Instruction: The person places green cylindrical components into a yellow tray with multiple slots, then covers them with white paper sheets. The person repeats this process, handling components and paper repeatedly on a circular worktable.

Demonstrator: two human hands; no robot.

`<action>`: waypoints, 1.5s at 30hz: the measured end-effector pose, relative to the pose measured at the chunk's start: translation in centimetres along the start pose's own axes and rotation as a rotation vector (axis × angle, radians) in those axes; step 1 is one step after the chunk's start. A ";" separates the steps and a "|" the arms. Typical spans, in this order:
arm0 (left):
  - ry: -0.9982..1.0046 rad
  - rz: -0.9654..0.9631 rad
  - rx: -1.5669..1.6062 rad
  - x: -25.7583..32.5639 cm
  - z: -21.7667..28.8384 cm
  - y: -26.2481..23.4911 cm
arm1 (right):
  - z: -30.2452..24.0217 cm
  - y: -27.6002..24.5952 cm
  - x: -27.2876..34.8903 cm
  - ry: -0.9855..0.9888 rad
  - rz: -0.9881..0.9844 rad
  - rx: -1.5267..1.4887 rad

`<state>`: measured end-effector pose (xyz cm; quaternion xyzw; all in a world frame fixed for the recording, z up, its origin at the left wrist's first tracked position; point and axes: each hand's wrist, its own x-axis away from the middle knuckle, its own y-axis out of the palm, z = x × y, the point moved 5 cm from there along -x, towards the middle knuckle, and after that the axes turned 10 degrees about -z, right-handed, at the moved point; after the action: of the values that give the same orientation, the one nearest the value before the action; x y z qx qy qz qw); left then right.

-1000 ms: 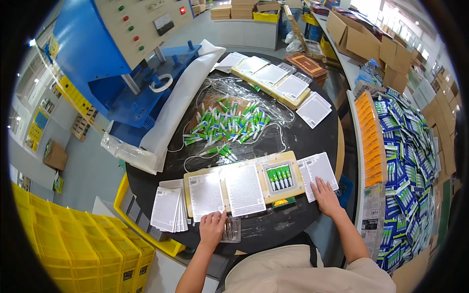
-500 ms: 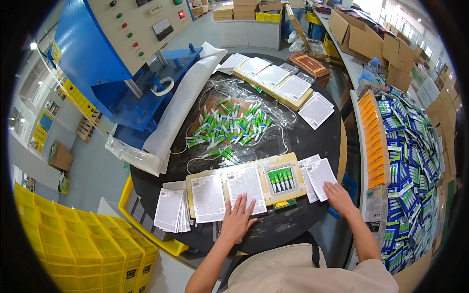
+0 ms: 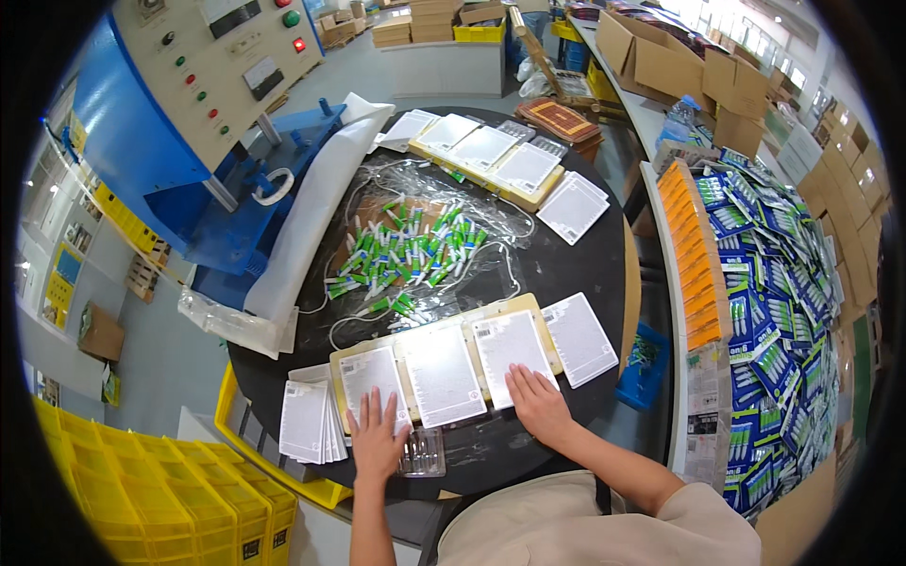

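Three white printed cards lie in a row on a pale yellow tray [image 3: 436,332] at the near side of the round black table. My left hand [image 3: 378,449] rests with spread fingers at the lower edge of the left card [image 3: 371,373]. Between the hands is the middle card [image 3: 442,377], untouched. My right hand [image 3: 540,407] lies with fingers stretched out flat on the lower part of the right card [image 3: 510,349], gripping nothing. That card covers the tray's right compartment. A clear plastic blister [image 3: 423,455] sits beside my left hand, partly hidden by it.
Stacked loose cards flank the tray on the left [image 3: 304,422] and right [image 3: 579,341]. Beyond it is a heap of green-and-white tubes [image 3: 406,247]. A second card-covered tray [image 3: 517,193] stands farther back. A blue press [image 3: 226,208] rises at left; packed blister cards [image 3: 774,330] fill the right.
My right hand has moved left from the loose cards onto the tray, where a card now covers the compartment of tubes. My left hand has shifted from the middle card to the left one.
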<state>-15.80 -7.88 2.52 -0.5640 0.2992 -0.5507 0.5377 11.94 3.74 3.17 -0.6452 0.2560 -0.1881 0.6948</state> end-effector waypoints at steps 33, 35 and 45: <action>-0.675 0.881 1.469 20.8 -16.3 12.6 | 32.0 21.4 11.8 1.411 0.686 -1.678; -0.624 0.842 1.651 22.9 -16.3 17.0 | 25.3 19.9 13.4 1.425 0.710 -1.827; -1.071 0.368 2.357 21.4 -2.8 28.6 | 15.3 -1.2 9.0 0.471 -0.039 -0.726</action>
<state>-6.61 -35.48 -18.40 0.1437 -0.5375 -0.1077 0.8239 28.36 10.55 3.90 -0.7921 0.4448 -0.2411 0.3415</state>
